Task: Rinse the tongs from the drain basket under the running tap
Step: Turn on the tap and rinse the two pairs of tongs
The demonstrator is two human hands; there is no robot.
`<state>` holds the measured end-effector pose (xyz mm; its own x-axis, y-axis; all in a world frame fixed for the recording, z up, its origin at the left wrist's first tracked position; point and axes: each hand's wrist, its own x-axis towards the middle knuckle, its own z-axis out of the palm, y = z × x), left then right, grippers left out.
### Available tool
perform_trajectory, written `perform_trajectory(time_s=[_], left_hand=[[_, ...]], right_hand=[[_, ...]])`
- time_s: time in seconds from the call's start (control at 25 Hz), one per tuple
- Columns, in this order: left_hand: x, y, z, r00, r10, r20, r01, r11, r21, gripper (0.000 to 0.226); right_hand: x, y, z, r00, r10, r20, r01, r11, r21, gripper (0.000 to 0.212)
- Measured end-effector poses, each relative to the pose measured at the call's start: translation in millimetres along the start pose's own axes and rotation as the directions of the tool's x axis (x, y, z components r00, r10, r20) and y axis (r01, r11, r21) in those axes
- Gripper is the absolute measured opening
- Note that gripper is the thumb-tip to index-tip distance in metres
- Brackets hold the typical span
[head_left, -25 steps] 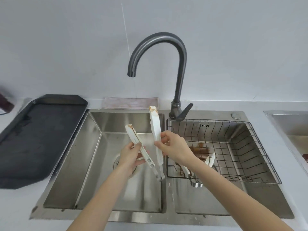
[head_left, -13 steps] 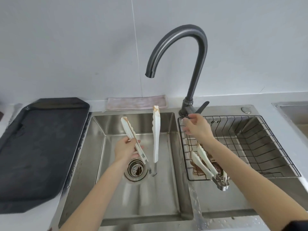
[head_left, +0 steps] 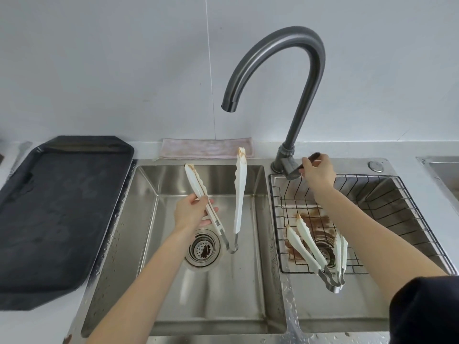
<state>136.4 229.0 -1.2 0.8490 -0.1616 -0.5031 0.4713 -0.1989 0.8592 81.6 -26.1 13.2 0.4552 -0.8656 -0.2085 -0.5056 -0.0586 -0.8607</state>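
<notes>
My left hand [head_left: 191, 213] grips one arm of a pair of white tongs [head_left: 239, 194] over the left sink basin, tips up and spread apart, with brown stains at the tips. The hinge hangs low near the drain. My right hand [head_left: 318, 171] is closed on the tap handle [head_left: 311, 158] at the base of the dark curved tap [head_left: 293, 58]. No water comes from the spout. The wire drain basket [head_left: 397, 199] sits in the right basin with two more stained white tongs [head_left: 305, 244] lying in it.
A black tray [head_left: 57, 207] lies on the counter left of the sink. A folded pink cloth [head_left: 206, 147] rests behind the left basin. The round drain strainer [head_left: 203, 249] sits under the held tongs. Another sink edge [head_left: 444, 165] shows at far right.
My right hand let go of the tongs and moved right to the tap handle, now gripping it. The left hand keeps the tongs, which have spread open.
</notes>
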Motion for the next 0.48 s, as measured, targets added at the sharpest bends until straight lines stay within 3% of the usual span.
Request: perform_trajectory(time_s=[0.08, 0.2, 0.48], left_hand=[[-2.1, -0.4, -0.9, 1.0, 0.004, -0.001, -0.004, 1.0, -0.001, 0.018], [-5.8, 0.3, -2.5, 1.0, 0.006, 0.004, -0.006, 1.0, -0.008, 0.019], [-9.8, 1.3, -7.7, 1.0, 0.012, 0.002, -0.012, 1.0, -0.021, 0.014]], right_hand=[[1.3, 1.5, -0.4, 1.0, -0.021, 0.004, 0.021, 0.998, -0.052, 0.013], [-0.2, -0.9, -0.5, 1.0, -0.019, 0.0, 0.019, 0.996, -0.084, 0.028], [-6.7, 1.0, 1.3, 1.0, 0.008, -0.029, -0.01, 0.999, -0.038, 0.032]])
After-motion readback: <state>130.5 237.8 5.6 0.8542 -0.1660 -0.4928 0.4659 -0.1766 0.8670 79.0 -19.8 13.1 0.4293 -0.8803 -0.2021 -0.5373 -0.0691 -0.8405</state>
